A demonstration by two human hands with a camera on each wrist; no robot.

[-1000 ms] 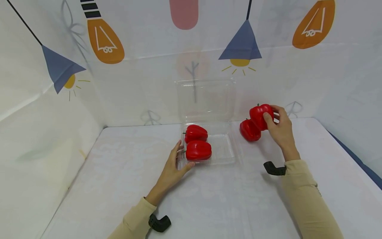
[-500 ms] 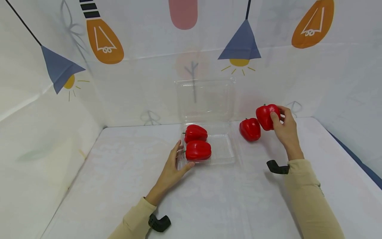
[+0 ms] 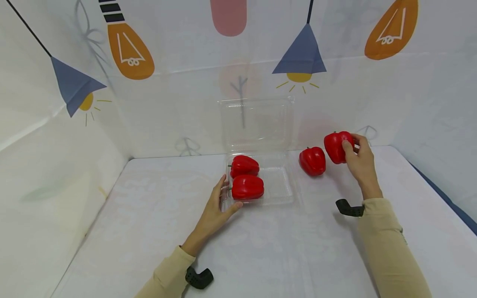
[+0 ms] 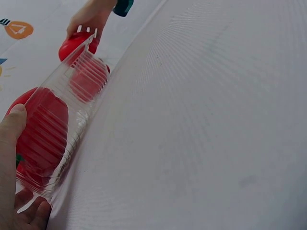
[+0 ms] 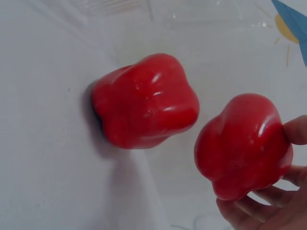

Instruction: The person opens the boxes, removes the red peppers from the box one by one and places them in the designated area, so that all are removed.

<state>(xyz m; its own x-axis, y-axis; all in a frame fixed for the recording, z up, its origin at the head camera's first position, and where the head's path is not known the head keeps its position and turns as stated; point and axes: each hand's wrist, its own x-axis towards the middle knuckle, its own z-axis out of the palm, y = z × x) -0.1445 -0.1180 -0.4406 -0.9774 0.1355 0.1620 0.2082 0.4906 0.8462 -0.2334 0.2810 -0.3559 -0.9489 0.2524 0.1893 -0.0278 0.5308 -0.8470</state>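
My right hand (image 3: pixel 361 159) holds a red bell pepper (image 3: pixel 337 147) with thumb and fingers, raised at the back right. Just left of it, a second bell pepper (image 3: pixel 312 161) sits on the table; the right wrist view shows a gap between the held bell pepper (image 5: pixel 244 146) and the standing bell pepper (image 5: pixel 146 101). My left hand (image 3: pixel 214 209) grips the near left corner of a clear plastic clamshell container (image 3: pixel 275 190), thumb at its front rim. Two more bell peppers, a rear one (image 3: pixel 244 166) and a front one (image 3: pixel 247 187), lie on their sides in the container's left part.
The container's transparent lid (image 3: pixel 257 126) stands raised against the printed backdrop (image 3: pixel 179 103). A white cloth covers the table (image 3: pixel 268 248). Its back edge runs just behind the container, and a side curtain (image 3: pixel 56 174) hangs at the left.
My right hand has moved right with its bell pepper, away from the one on the table, which tipped more upright. My left hand and the container have stayed put.
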